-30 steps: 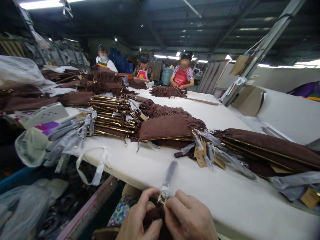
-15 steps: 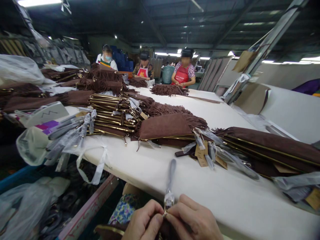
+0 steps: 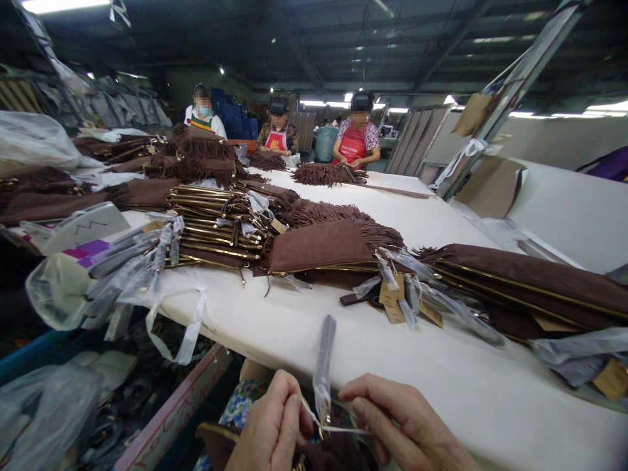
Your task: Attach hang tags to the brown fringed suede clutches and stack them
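Note:
Low in the view, a brown pouch (image 3: 216, 441) with a gold zip edge lies beneath my hands, partly hidden by them. A wrist strap in clear plastic wrap (image 3: 324, 356) reaches from its gold clasp (image 3: 324, 413) up over the table edge. My left hand (image 3: 275, 428) is closed beside the clasp, pinching one end of a thin white strip (image 3: 346, 430). The strip runs past the clasp to my right hand (image 3: 405, 425), whose fingers are closed at its other end. The right fingertips are partly hidden.
On the white table (image 3: 275, 327) lie stacked gold-zipped pouches (image 3: 210, 226), a fringed pouch (image 3: 321, 247) with paper tags (image 3: 391, 297), and another pile (image 3: 520, 281) at right. A crate (image 3: 171, 409) of dark straps stands lower left. Several people work across the table.
My hands have moved apart from their pinch together at the clasp; the right went rightward. The white strip now shows stretched between them. The view has shifted slightly.

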A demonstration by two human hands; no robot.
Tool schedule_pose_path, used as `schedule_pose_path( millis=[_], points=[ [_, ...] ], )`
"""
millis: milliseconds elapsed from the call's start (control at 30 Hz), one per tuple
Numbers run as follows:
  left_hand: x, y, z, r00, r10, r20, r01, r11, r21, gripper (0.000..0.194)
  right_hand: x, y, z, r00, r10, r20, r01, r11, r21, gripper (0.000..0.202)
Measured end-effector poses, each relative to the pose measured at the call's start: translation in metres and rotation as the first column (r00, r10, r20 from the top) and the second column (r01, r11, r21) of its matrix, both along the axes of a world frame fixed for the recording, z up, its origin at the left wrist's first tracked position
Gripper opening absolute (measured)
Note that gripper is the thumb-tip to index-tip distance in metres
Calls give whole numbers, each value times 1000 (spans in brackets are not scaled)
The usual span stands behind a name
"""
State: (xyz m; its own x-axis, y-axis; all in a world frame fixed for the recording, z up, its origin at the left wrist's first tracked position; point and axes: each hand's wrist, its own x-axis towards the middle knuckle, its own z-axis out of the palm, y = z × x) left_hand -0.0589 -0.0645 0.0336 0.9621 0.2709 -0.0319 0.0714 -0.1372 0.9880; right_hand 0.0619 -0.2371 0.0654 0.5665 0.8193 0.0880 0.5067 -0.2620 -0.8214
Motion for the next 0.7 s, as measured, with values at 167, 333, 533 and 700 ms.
schedule_pose_path(
  millis=[167,333,533,700],
  points=[
    [4,-8,8,1000,23,10,-24,993,116,45,-5,30,11,999,38,-37,-39,999,-28,14],
    [9,-11,11,1000,9,25,-10,999,46,47,-8,39,8,969,-71,-235,68,997,-20,16],
    [14,-4,0,994,-105,17,106,991,-78,36,-2,39,-7,771,-92,-630,208,972,112,44],
    [25,-6,3,991,-123,-54,121,992,-39,18,-1,43,-9,798,-150,-584,278,951,136,35]
  ],
)
